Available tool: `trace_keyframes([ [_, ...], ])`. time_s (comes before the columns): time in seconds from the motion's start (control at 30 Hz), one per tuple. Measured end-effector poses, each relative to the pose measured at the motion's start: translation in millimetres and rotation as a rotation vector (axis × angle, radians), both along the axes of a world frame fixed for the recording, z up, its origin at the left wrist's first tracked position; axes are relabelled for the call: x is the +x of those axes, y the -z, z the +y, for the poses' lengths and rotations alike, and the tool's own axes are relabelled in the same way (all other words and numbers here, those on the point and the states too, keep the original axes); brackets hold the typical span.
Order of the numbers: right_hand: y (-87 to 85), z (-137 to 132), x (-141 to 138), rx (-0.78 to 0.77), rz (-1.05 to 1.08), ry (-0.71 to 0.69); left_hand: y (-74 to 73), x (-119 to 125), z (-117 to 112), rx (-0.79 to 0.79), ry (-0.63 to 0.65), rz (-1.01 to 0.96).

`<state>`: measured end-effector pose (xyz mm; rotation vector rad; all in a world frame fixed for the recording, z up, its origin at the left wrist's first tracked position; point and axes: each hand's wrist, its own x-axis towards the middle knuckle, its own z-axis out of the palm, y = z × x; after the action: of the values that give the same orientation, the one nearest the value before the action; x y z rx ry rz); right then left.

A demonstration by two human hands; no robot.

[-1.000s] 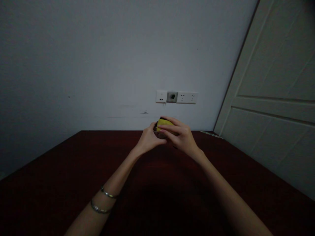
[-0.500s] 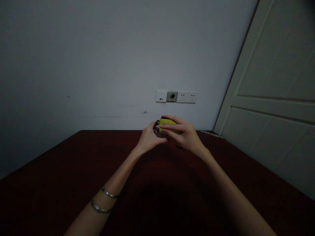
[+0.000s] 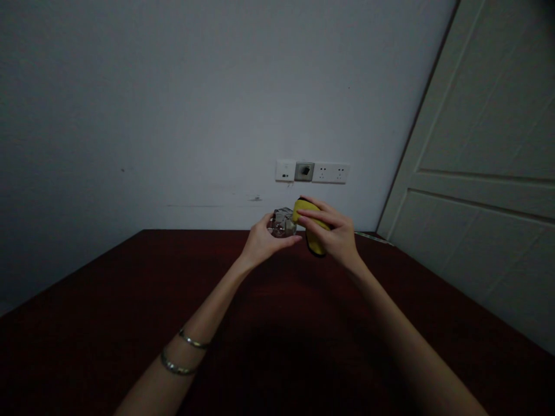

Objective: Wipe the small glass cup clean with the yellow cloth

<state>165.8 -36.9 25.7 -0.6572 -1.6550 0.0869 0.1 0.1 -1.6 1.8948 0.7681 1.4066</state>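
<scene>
Glassware, clear, faceted (image 3: 283,223), probably fragile: left hand (image 3: 262,242) grips its sides, the best hold; right hand (image 3: 337,232) grasps soft-looking, black-edged yellow pad (image 3: 315,244)

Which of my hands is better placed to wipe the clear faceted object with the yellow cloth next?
Probably your right: the right hand grips the yellow cloth close beside the clear faceted object, while the left hand is occupied holding that object.
</scene>
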Motion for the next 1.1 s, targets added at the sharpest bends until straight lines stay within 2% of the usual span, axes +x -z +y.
trace_keyframes([
  [0.1, -0.4, -3, -3, 0.02, -0.075, -0.013, 0.0, 1, 0, -0.006, 0.013, -0.01],
  [0.27, -2.8, -8, -7, 0.051, -0.054, 0.03, 0.5, 2, -1, -0.02, 0.049, -0.01],
  [0.5, -4.9, -7, -2, 0.022, -0.058, 0.043, -0.5, 2, -3, -0.047, 0.103, -0.024],
  [0.73, -6.7, -6, 5, -0.015, -0.093, -0.009, -4.6, 2, -10, -0.093, 0.133, -0.037],
  [1.1, -6.9, -4, 9, -0.026, -0.119, -0.013, -5.0, 0, -9, -0.103, 0.112, -0.039],
])
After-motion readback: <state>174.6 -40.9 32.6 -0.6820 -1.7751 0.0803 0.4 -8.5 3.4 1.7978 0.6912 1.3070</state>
